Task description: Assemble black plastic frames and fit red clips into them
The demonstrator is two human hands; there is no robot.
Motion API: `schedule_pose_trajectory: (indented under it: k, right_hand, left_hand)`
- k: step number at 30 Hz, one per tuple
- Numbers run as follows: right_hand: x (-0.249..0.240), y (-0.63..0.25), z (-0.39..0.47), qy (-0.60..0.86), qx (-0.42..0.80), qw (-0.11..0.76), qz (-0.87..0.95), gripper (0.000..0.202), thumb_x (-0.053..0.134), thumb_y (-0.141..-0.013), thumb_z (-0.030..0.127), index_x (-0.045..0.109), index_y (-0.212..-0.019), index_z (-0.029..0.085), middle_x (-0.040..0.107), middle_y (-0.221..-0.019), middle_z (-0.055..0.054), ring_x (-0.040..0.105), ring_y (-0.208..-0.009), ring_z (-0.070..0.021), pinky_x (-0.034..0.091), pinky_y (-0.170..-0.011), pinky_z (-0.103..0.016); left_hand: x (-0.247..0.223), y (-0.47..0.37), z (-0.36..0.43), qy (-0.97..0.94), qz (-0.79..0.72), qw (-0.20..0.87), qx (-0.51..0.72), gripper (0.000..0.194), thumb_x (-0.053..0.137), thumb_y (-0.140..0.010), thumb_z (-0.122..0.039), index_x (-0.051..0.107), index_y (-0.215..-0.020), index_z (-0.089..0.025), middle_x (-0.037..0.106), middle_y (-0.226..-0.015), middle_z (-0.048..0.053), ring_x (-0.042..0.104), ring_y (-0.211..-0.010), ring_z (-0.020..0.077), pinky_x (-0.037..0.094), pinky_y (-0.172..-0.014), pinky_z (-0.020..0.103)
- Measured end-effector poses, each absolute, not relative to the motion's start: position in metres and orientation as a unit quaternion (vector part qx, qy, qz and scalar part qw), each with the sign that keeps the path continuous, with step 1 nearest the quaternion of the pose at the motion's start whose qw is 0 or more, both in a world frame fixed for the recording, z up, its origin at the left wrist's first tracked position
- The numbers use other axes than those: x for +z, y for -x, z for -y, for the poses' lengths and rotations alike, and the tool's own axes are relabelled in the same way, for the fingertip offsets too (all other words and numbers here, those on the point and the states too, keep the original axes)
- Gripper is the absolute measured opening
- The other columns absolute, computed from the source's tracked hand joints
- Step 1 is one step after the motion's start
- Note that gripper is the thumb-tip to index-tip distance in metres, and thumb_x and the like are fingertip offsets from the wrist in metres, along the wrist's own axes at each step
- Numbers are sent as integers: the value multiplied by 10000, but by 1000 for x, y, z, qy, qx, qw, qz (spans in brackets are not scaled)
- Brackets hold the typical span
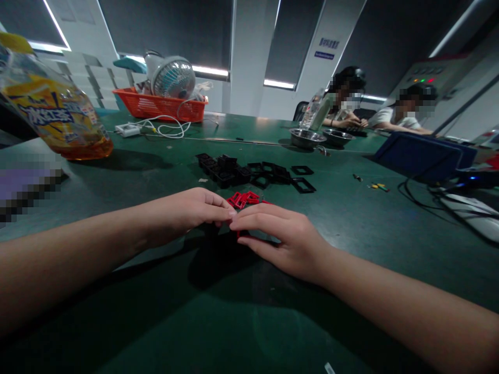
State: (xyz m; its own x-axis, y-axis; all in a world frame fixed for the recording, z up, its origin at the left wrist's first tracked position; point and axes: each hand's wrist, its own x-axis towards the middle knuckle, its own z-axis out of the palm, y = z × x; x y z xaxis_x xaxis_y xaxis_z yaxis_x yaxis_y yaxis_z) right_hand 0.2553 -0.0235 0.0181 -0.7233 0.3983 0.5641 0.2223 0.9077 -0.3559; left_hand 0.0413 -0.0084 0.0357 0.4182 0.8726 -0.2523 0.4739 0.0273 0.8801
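A small red piece (238,235), mostly hidden by fingers, is held low above the green bench (163,322); it is pinched by the left hand (202,208), the grip drawn together at the fingertips; by the right hand (286,234) it is clamped between thumb and forefinger; just beyond, red frames (244,199) are heaped; behind these, black blocks (225,173) are clustered, with black frames (304,185) scattered to their right; farther back, a fan (173,78) is carried in an orange basket (163,108).
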Motion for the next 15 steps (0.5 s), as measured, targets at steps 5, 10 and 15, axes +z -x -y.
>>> schedule_pose_trajectory:
  k: [5,10,15]
  right_hand:
    - [19,-255,23,167,139,330,919,191,615,-907,111,654,-1081,182,730,-1101,-73,671,-1073,-164,539,-956,-290]
    - [19,-255,23,170,148,329,917,208,612,-907,112,658,-1088,203,729,-1130,-68,673,-1085,-176,546,-948,-311]
    - [19,-256,22,170,148,326,918,212,615,-908,115,655,-1096,204,728,-1131,-66,671,-1088,-173,542,-956,-314]
  left_hand:
    - [35,-42,8,-680,-494,508,188,272,612,-719,-445,737,-767,-208,688,-729,5,592,-734,181,434,-656,255]
    - [35,-42,8,-685,-493,504,183,269,606,-697,-452,718,-725,-209,666,-699,0,578,-707,179,414,-630,255]
    - [35,-42,9,-686,-494,501,184,286,594,-691,-476,688,-687,-207,663,-703,-1,573,-710,178,410,-635,258]
